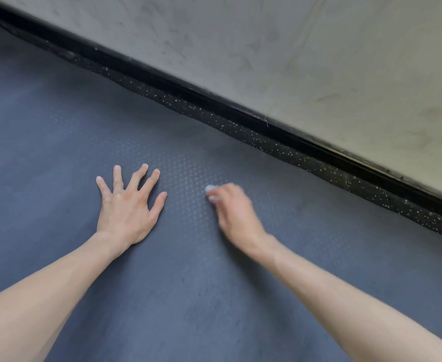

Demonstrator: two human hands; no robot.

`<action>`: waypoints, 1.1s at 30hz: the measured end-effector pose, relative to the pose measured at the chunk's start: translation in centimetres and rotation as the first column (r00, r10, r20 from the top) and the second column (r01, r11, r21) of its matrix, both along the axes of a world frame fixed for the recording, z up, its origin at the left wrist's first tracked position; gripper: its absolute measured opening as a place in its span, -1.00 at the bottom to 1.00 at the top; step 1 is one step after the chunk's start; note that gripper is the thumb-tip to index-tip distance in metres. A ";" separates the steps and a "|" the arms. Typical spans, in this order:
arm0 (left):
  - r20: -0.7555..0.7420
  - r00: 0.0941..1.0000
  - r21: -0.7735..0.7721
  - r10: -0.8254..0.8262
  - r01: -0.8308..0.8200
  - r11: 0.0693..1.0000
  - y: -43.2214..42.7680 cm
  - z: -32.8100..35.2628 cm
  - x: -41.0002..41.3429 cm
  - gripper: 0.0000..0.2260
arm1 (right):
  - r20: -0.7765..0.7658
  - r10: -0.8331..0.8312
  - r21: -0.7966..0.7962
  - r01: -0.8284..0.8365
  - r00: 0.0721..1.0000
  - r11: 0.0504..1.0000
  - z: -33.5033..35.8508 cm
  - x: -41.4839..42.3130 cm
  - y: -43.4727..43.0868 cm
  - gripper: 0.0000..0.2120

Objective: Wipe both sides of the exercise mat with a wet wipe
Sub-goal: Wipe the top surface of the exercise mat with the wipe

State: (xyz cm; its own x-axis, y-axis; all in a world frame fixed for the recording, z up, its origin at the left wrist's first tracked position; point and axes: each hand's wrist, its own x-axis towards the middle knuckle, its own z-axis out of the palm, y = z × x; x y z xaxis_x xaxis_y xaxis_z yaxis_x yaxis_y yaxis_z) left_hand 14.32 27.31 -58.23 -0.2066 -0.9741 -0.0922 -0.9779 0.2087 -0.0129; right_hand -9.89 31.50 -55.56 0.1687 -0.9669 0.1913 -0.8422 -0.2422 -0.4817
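The dark blue-grey exercise mat lies flat and fills most of the head view; its surface has a fine dotted texture. My left hand rests flat on the mat with its fingers spread wide. To its right, my right hand is blurred and holds a small crumpled white wet wipe against the mat; only a bit of the wipe shows past the fingertips.
Beyond the mat's far edge runs a strip of black speckled rubber floor, then a black baseboard under a scuffed pale wall. The wall crosses the view diagonally from upper left to lower right.
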 end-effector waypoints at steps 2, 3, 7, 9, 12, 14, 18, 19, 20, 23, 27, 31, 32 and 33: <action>-0.008 1.000 -0.002 -0.002 0.002 1.000 0.1 0.1 0.1 -0.41 | 0.024 0.174 0.044 -0.175 0.984 0.984 0.0 2.5 2.0 -0.84; -0.008 1.000 0.002 -0.002 0.002 1.000 0.2 0.2 0.2 -0.40 | 0.024 0.241 0.054 -0.241 0.970 0.969 0.0 2.4 1.9 -0.84; 0.012 1.000 0.012 0.003 -0.003 1.000 0.3 0.3 0.1 -0.38 | -0.068 0.039 0.006 -0.039 0.997 0.999 1.0 -3.9 -2.4 -0.84; 0.025 1.000 0.014 0.009 -0.010 1.000 0.2 0.3 0.1 -0.38 | -0.135 -0.258 0.032 0.265 0.957 0.964 0.9 -8.4 -4.2 -0.82; 0.018 1.000 0.021 0.007 -0.008 1.000 0.2 0.2 0.0 -0.37 | -0.162 -0.335 0.038 0.345 0.928 0.938 0.0 -9.4 -4.1 -0.83; 0.014 1.000 0.021 0.006 -0.006 1.000 0.2 0.2 0.0 -0.36 | -0.116 -0.242 0.002 0.244 0.963 0.970 -0.4 -5.7 -2.7 -0.81; 0.021 1.000 0.036 0.003 -0.003 0.999 0.2 0.2 0.1 -0.38 | 0.020 0.110 0.031 -0.110 0.994 0.993 -0.7 2.7 2.6 -0.81; 0.017 1.000 0.040 0.003 -0.004 0.999 0.2 0.2 0.0 -0.39 | 0.022 0.191 0.042 -0.191 0.981 0.981 -0.8 3.9 4.0 -0.80; 0.009 1.000 0.045 0.006 -0.007 0.999 0.1 0.2 0.1 -0.40 | 0.013 0.263 0.057 -0.263 0.965 0.963 -1.1 4.5 4.9 -0.78; -0.022 1.000 0.063 0.003 -0.001 0.998 0.2 0.4 0.4 -0.40 | -0.053 0.385 0.058 -0.382 0.921 0.922 -0.4 3.6 4.8 -0.86; 0.004 0.999 0.106 -0.043 0.042 0.994 0.3 0.4 0.9 -0.34 | -0.165 0.049 -0.019 -0.053 0.985 0.998 0.2 -3.6 0.0 -0.75; -0.021 1.000 0.144 -0.022 0.025 0.989 1.1 1.0 1.0 -0.35 | -0.195 -0.158 0.029 0.167 0.968 0.985 -0.2 -8.1 -0.7 -0.68; -0.035 0.999 0.136 -0.021 0.026 0.990 2.0 1.1 1.1 -0.37 | -0.179 -0.191 0.034 0.200 0.965 0.979 -0.3 -7.6 -0.5 -0.68; -0.039 0.999 0.129 -0.031 0.035 0.991 3.2 1.0 1.3 -0.39 | -0.154 -0.230 0.028 0.237 0.961 0.971 -0.2 -6.8 -0.2 -0.71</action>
State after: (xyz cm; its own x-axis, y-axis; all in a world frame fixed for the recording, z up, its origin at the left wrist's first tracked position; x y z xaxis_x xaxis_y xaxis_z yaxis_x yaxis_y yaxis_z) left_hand 15.58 30.52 -57.19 -0.2441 -0.9471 -0.2086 -0.9698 0.2385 0.0521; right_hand -16.66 31.32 -55.73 -0.0398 -0.9899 0.1363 -0.9358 -0.0109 -0.3524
